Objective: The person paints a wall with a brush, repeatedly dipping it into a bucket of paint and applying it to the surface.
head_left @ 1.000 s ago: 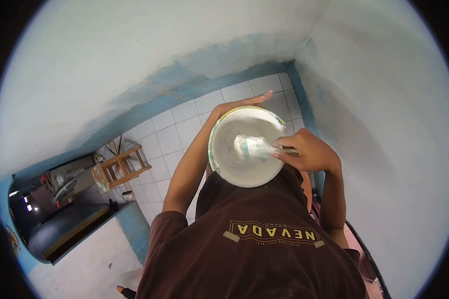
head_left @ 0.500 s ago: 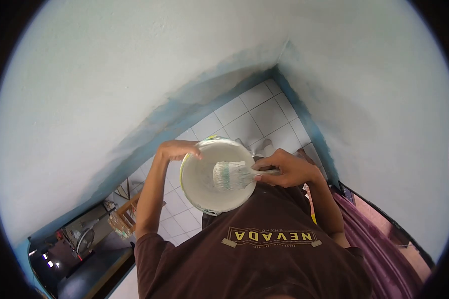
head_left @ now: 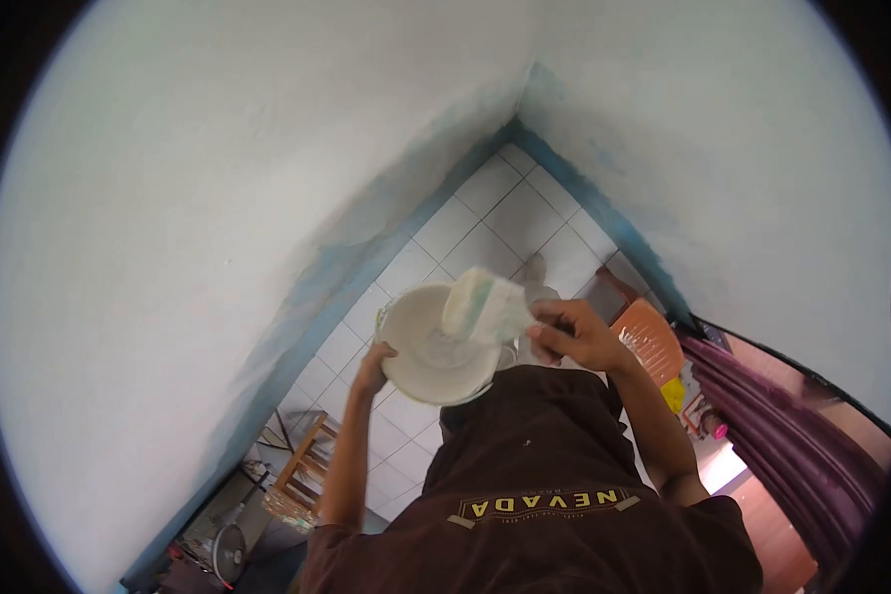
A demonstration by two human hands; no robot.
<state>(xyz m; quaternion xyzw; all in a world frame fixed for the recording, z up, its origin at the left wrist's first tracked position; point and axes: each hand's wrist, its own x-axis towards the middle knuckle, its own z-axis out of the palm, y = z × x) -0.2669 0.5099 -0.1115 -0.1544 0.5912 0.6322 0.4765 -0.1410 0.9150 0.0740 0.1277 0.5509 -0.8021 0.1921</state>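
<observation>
My left hand (head_left: pixel 372 368) grips the rim of a white paint bucket (head_left: pixel 416 371) at its left side, the thumb lying over the edge. Pale paint coats the bucket's inner walls. In my right hand (head_left: pixel 579 332) is a wide paintbrush (head_left: pixel 485 305), its fingers closed round the handle. The bristles are caked with white and pale green paint and hang over the bucket's upper right rim. Slight motion blur softens the brush. Both hands are in front of my dark brown shirt (head_left: pixel 544 445).
White walls (head_left: pixel 168 178) with a blue lower band (head_left: pixel 317 272) meet at a corner ahead. White floor tiles (head_left: pixel 475 188) lie below. An orange plastic chair (head_left: pixel 648 342) and purple curtain (head_left: pixel 762 436) are at right. A wooden rack (head_left: pixel 302 470) and a fan (head_left: pixel 230 552) are lower left.
The brush has risen from inside the bucket to above its rim. My left hand has moved down along the bucket's side. The view has shifted, bringing the orange chair into sight.
</observation>
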